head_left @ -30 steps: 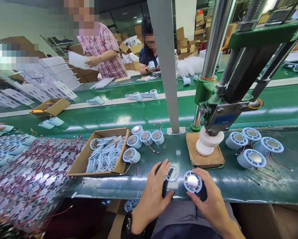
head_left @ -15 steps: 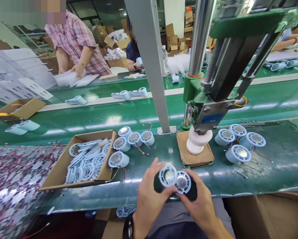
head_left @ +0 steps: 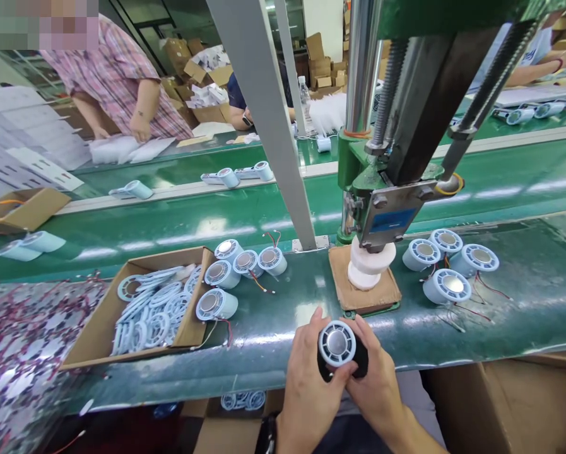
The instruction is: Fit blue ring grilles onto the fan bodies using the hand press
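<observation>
Just in front of the press, a light-blue round fan housing with a silver disc in its middle is held between my two hands. My left hand closes round its left side, with the thumb at its lower rim. From the right, my right hand wraps it. Its ribbed face points up toward me, and a light-blue ring lies around the silver disc. Most of the housing's body is hidden by my fingers. Beyond my hands, a white round pad under the press rests on a brown board.
A cardboard box of light-blue rings stands left, beside several wired housings. More housings stand right of the green press. A grey post rises behind. Across the belt, a person in a plaid shirt handles white sheets.
The separate light-blue ring in my left hand has come over the housing in my right hand. Both hands have closed together around the housing. The view has shifted slightly.
</observation>
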Motion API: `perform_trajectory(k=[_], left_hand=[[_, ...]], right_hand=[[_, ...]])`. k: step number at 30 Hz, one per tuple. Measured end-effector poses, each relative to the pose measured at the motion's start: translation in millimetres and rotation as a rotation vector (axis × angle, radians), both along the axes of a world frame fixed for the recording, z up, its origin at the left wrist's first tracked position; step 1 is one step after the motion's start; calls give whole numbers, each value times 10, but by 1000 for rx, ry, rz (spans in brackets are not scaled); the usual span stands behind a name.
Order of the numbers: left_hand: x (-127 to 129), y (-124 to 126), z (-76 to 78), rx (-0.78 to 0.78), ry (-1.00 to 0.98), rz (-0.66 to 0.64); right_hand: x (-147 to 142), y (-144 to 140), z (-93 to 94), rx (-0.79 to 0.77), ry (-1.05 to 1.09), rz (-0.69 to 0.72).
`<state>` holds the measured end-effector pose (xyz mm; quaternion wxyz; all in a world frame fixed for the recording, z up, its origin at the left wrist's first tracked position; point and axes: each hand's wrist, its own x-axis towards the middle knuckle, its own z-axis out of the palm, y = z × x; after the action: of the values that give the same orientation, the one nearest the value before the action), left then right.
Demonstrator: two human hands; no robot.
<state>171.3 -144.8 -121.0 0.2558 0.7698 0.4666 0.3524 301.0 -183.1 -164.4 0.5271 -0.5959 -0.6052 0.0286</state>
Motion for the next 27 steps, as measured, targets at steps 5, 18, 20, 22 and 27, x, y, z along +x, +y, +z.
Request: perform_trajectory(k=[5, 18, 20, 22, 27], left_hand=[[-11, -41, -89, -37, -17, -33], [-42, -131, -197, -222, -17, -179], [33, -144, -179, -323, -85, -94], [89, -152, -179, -388, -141, -26], [31, -145, -223, -414, -192, -44]], right_hand=[[1, 0, -17, -9, -19, 10], [50, -20, 9, -63, -93, 114], [51, -25, 6, -72, -98, 127], [48, -24, 15, -77, -107, 125], [37, 1, 64, -49, -111, 98]])
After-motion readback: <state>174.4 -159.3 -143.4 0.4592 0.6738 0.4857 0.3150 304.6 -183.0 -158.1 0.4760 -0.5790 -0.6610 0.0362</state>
